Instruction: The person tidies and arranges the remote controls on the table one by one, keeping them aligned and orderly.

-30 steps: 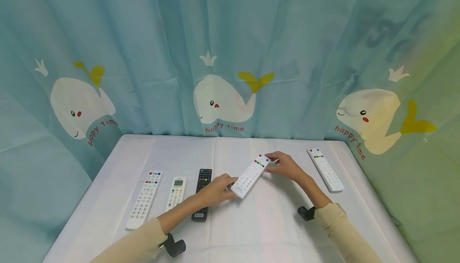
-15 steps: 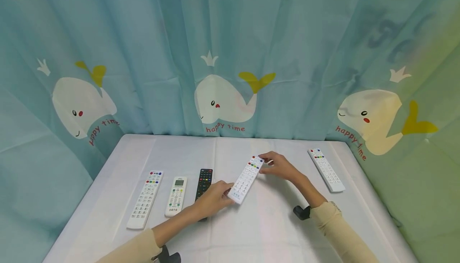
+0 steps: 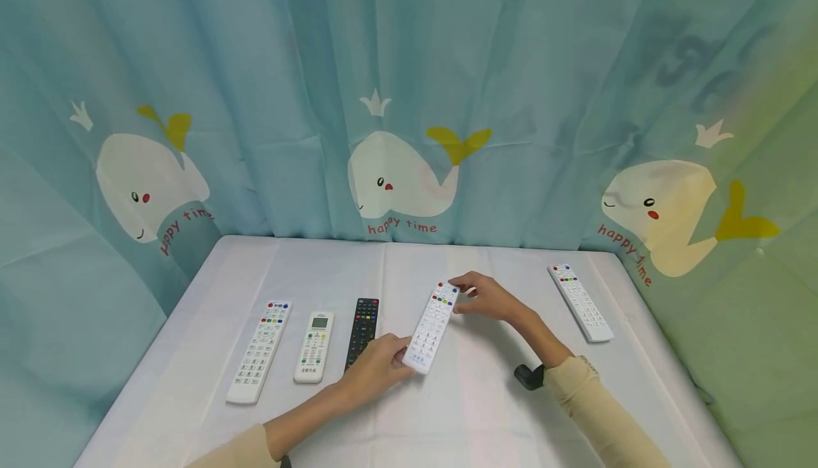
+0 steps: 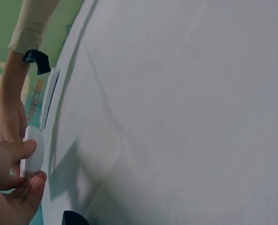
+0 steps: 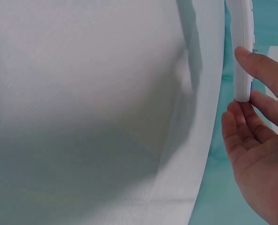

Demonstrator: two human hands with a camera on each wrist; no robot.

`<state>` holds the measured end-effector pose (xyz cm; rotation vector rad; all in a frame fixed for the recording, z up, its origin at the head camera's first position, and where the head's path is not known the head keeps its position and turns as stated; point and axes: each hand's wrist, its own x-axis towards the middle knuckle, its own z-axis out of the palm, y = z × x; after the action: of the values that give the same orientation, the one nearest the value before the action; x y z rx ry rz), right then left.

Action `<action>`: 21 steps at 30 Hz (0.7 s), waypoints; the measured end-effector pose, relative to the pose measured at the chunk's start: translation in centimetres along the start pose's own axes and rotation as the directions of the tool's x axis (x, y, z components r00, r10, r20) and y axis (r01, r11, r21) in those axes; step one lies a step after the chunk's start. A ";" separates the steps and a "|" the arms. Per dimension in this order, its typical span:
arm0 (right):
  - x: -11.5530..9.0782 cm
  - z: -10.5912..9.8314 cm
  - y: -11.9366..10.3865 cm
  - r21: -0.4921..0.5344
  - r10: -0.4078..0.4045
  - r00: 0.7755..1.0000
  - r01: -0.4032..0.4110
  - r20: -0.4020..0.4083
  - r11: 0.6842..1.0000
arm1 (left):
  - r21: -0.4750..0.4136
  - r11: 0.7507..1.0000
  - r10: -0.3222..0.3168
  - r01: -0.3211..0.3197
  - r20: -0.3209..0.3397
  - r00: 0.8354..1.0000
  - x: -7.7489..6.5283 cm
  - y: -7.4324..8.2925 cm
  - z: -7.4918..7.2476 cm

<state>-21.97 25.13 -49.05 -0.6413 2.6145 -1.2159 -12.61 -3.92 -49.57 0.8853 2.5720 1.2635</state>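
Note:
A white remote control [image 3: 432,327] with coloured buttons near its top is held between both hands, raised over the table. My left hand [image 3: 375,368] pinches its lower end; in the left wrist view the thumb lies on one side of the remote's end [image 4: 34,157] and the fingers on the other. At the upper end, my right hand [image 3: 487,296] grips the corner. The right wrist view shows that thumb against the remote's edge [image 5: 242,47], with the fingertips right at its tip. Behind my left hand, a black remote [image 3: 363,329] is partly hidden.
On the white table [image 3: 486,411], a long white remote [image 3: 259,354] and a shorter white remote with a small screen [image 3: 314,347] lie at the left. Another white remote [image 3: 580,303] lies at the right. A blue curtain [image 3: 307,99] with whale prints hangs behind.
Both hands have shifted a little left with the white remote. It has turned more upright in the head view, its lower end coming nearer. The other remotes stay where they lay.

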 end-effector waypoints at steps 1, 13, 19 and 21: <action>0.1 0.1 0.0 0.001 -0.002 1.000 0.002 0.005 1.000 | 0.002 1.000 -0.001 0.001 -0.006 1.000 -0.1 0.0 0.1; 1.1 1.1 -1.0 -0.014 -0.014 0.996 0.015 0.088 1.000 | -0.024 0.999 -0.043 0.041 -0.089 0.995 -1.9 0.3 1.3; 1.7 1.7 -1.1 -0.013 0.005 0.991 -0.004 0.130 1.000 | -0.049 0.998 -0.045 0.040 -0.107 0.993 -2.3 0.6 1.8; 1.8 2.0 -1.0 -0.016 0.007 0.991 -0.005 0.135 1.000 | -0.040 0.998 -0.045 0.041 -0.110 0.993 -2.3 0.7 1.9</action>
<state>-22.60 22.37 -49.50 -0.6929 2.5149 -1.1100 -9.72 -3.63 -50.54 0.7696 2.6263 1.3818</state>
